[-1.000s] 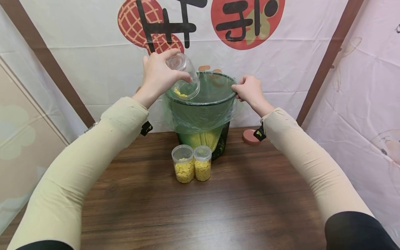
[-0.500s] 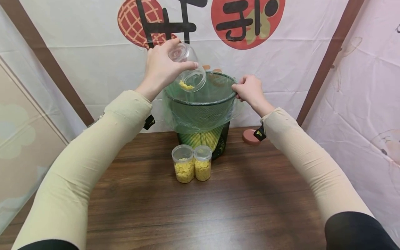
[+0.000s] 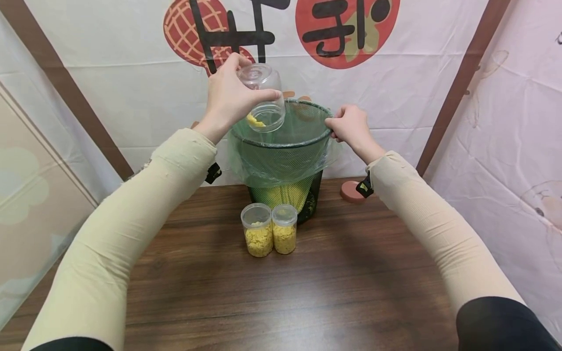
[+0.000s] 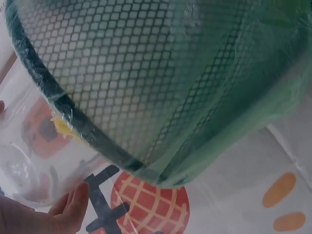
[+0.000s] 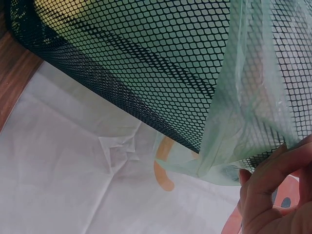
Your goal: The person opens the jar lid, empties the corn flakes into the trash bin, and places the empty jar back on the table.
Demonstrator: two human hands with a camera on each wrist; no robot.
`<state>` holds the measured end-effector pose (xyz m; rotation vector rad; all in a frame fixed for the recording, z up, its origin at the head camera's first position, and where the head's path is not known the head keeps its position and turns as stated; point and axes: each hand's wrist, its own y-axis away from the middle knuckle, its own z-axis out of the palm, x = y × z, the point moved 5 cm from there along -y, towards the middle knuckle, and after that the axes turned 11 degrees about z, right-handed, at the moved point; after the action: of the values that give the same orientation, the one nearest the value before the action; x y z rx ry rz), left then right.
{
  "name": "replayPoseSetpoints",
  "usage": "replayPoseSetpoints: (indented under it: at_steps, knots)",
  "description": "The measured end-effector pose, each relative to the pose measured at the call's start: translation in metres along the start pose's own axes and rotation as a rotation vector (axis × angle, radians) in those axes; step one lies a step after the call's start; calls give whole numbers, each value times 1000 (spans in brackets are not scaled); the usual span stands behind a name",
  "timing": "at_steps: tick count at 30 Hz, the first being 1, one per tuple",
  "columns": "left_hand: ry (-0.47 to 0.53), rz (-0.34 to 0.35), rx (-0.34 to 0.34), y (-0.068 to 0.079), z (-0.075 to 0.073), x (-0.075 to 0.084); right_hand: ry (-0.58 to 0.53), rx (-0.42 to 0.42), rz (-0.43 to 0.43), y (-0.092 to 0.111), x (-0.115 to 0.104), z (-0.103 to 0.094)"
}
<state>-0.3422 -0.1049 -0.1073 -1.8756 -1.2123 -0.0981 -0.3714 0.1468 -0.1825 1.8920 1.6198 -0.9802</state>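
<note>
In the head view, my left hand (image 3: 230,95) grips a clear plastic jar (image 3: 265,90), tipped mouth-down over the trash can. A little yellow crumbly material (image 3: 255,121) clings inside near the jar's mouth; it also shows in the left wrist view. The mesh trash can (image 3: 309,197) has a green plastic bag (image 3: 281,163) folded over its rim, and yellow stuff shows through its lower wall. My right hand (image 3: 351,129) pinches the can's rim and bag at the right side. In the right wrist view its curled fingers (image 5: 265,190) hold that edge.
Two clear jars, a wider jar (image 3: 257,234) and a narrower jar (image 3: 284,231), stand side by side before the can, partly filled with yellow crumbs. A pink round lid (image 3: 351,192) lies to the right on the wooden table (image 3: 281,302). A printed cloth (image 3: 175,107) hangs behind.
My left hand has raised the jar and shifted it slightly right, then turned it more steeply mouth-down. My right hand stays at the rim.
</note>
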Motion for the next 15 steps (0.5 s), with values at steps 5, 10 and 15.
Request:
replayPoseSetpoints:
  at_steps: [5,10,15]
  knots:
    - [-21,40,-21,1,5,4,9,0,8,-1,1,1]
    - [-31,81,-24,0,9,8,2,-7,5,-2,1,1]
    - [-96,133,-25,-1,12,13,-2,-7,8,-2,1,1]
